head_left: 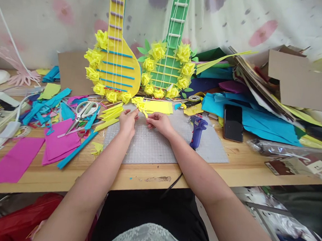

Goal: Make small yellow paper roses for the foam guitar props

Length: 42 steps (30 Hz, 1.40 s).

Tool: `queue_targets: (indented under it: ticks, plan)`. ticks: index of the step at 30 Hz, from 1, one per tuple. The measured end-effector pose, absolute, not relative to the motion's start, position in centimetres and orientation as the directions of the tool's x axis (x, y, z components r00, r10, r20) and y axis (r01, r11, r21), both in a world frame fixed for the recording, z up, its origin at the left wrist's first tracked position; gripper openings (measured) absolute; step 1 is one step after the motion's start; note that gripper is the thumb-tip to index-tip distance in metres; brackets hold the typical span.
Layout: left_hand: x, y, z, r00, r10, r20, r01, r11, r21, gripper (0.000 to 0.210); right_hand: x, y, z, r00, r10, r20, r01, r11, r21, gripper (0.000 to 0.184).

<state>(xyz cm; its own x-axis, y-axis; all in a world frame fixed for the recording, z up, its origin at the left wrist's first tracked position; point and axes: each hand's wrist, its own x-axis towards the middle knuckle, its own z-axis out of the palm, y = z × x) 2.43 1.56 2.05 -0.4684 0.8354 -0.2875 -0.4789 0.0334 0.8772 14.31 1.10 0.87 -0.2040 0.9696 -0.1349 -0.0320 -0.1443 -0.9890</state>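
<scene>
A yellow crepe paper flower (141, 105) is held between my two hands over the back of the grey cutting mat (150, 145). My left hand (127, 124) pinches its left side. The fingers of my right hand (160, 122) are closed on a paper strip hanging from its lower right. Yellow paper sheets (159, 107) lie just behind my right hand, and folded yellow strips (109, 115) are left of my left hand. Behind stand a yellow paper instrument (123, 63) and a green one (165, 70), both edged with yellow paper flowers.
A blue glue gun (197, 130) rests on the mat's right side, its cable running over the table edge. Scissors (83, 112) lie left among pink sheets (61, 140) and blue scraps. A phone (233, 122) lies on blue paper at right, below stacked cardboard (298, 79).
</scene>
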Motion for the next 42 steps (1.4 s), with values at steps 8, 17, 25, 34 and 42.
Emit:
queue_targets:
  ticks: [8, 17, 25, 34, 42]
  plan:
    - [2.1, 1.7, 2.0, -0.511, 0.827, -0.235, -0.417, 0.0, 0.909, 0.042, 14.5, 1.0, 1.1, -0.226, 0.962, -0.154, 0.019, -0.154, -0.988, 0.008]
    - [1.6, 2.0, 1.6, -0.468, 0.841, -0.27, -0.425, 0.053, 0.904, 0.042, 14.2, 0.9, 1.1, -0.259, 0.953, -0.156, 0.009, -0.16, -0.987, 0.011]
    - [2.3, 1.3, 2.1, -0.414, 0.882, -0.226, -0.455, 0.014, 0.89, 0.033, 14.4, 1.0, 0.6, -0.187, 0.981, -0.058, 0.053, -0.049, -0.997, 0.009]
    - [2.1, 1.1, 2.0, -0.33, 0.906, -0.266, -0.51, 0.065, 0.857, 0.04, 14.4, 1.0, 0.2, -0.193, 0.981, -0.024, 0.158, 0.007, -0.987, 0.008]
    - [2.1, 1.4, 2.5, -0.382, 0.875, -0.298, -0.537, 0.052, 0.842, 0.052, 14.3, 1.1, 0.4, -0.229, 0.971, -0.07, 0.095, -0.049, -0.994, 0.012]
